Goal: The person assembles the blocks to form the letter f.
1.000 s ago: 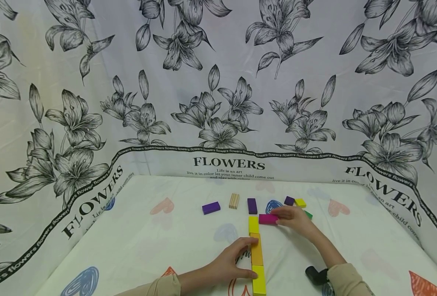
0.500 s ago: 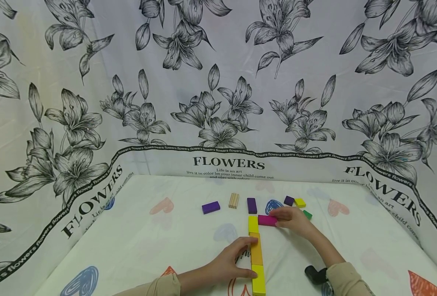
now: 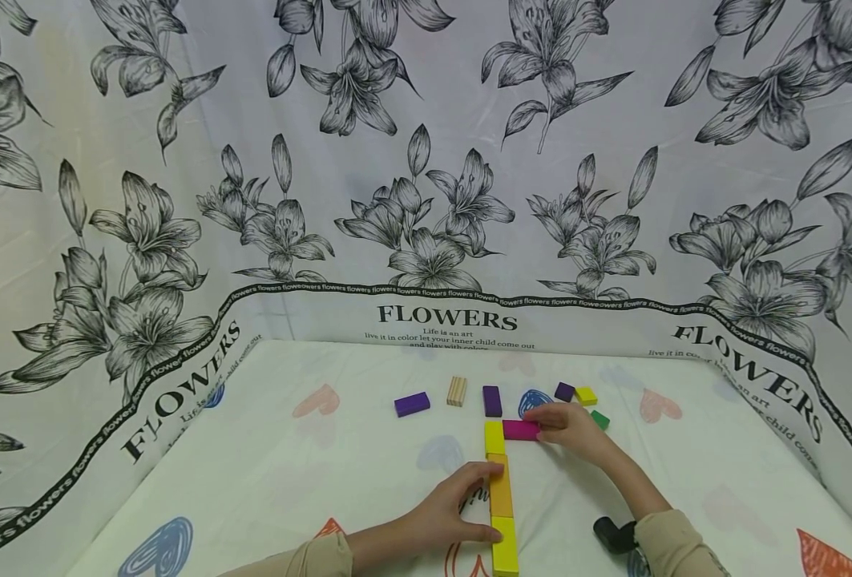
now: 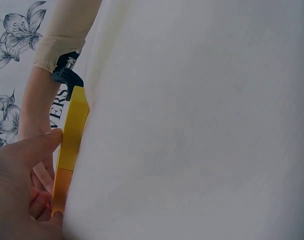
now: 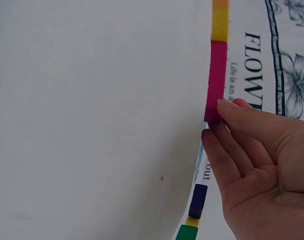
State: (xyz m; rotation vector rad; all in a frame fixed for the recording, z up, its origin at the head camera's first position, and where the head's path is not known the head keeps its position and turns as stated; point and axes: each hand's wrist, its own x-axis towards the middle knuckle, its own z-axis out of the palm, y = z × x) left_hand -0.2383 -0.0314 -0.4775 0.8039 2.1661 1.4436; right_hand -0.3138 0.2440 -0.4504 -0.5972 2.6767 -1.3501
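Near the middle front of the head view, a straight row of wooden blocks runs away from the viewer: a near yellow block (image 3: pixel 506 553), an orange block (image 3: pixel 501 493) and a far yellow block (image 3: pixel 494 437). The left hand (image 3: pixel 436 513) rests at the row's left side, thumb on the near yellow block and a fingertip on the orange one. At the far end, a magenta block (image 3: pixel 519 430) lies crosswise, its left end against the far yellow block. The right hand (image 3: pixel 575 433) pinches its right end; the right wrist view shows the thumb on the magenta block (image 5: pixel 217 75).
Behind the row lie a purple block (image 3: pixel 412 404), a bundle of plain wood sticks (image 3: pixel 457 392) and another purple block (image 3: pixel 492 401). Farther right are a dark purple block (image 3: pixel 564 392), a yellow block (image 3: pixel 586 395) and a green block (image 3: pixel 599 420). A flowered curtain (image 3: pixel 447 264) surrounds the table.
The right hand has brought the magenta block slightly left and nearer, up against the far yellow block; it holds still over the last half second. The left hand stays in place.
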